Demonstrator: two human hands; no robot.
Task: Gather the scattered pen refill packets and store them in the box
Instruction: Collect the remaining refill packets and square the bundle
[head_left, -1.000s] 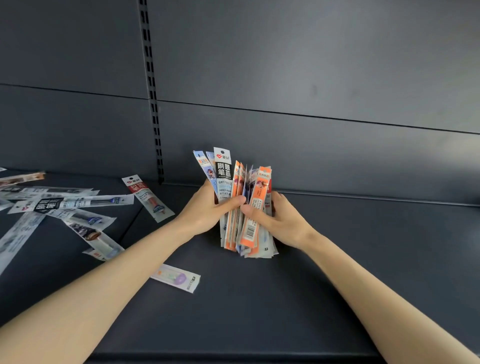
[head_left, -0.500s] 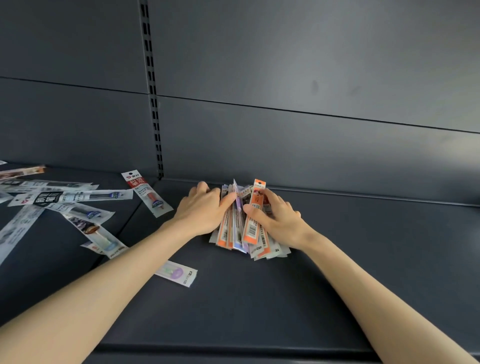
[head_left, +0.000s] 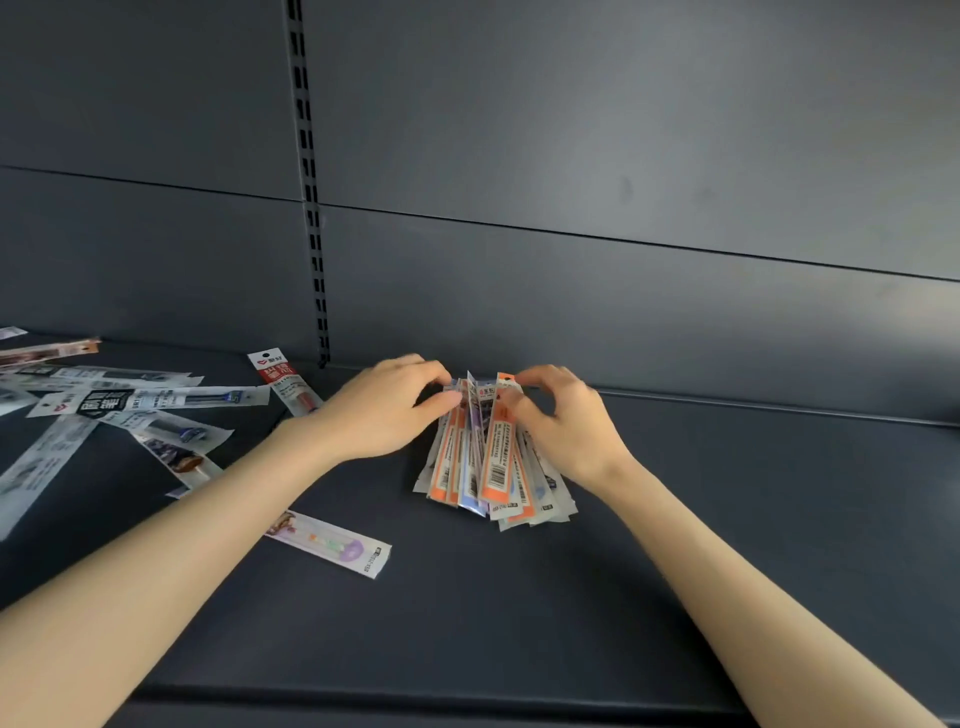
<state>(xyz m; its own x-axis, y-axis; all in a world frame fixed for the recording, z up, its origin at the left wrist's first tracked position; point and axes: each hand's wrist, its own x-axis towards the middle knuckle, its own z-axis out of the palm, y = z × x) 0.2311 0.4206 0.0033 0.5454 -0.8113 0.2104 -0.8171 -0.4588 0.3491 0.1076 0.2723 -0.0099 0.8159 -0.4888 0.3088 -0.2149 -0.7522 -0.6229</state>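
A bundle of pen refill packets (head_left: 493, 462), orange, blue and white, lies fanned on the dark shelf (head_left: 519, 613), its far end tilted up. My left hand (head_left: 382, 410) grips the bundle's far end from the left. My right hand (head_left: 569, 421) pinches the far end from the right. A single packet with purple print (head_left: 332, 543) lies flat beside my left forearm. A red-topped packet (head_left: 288, 382) lies near the back wall. Several more packets (head_left: 114, 415) are scattered at the left. No box is in view.
The shelf's back panel (head_left: 623, 234) rises right behind the bundle, with a slotted upright (head_left: 309, 182) at its left. The shelf's front edge (head_left: 441, 699) runs along the bottom of the view.
The bundle stood upright between both hands a second ago. It has been lowered and now rests fanned on the shelf, with both hands moved to its far end.
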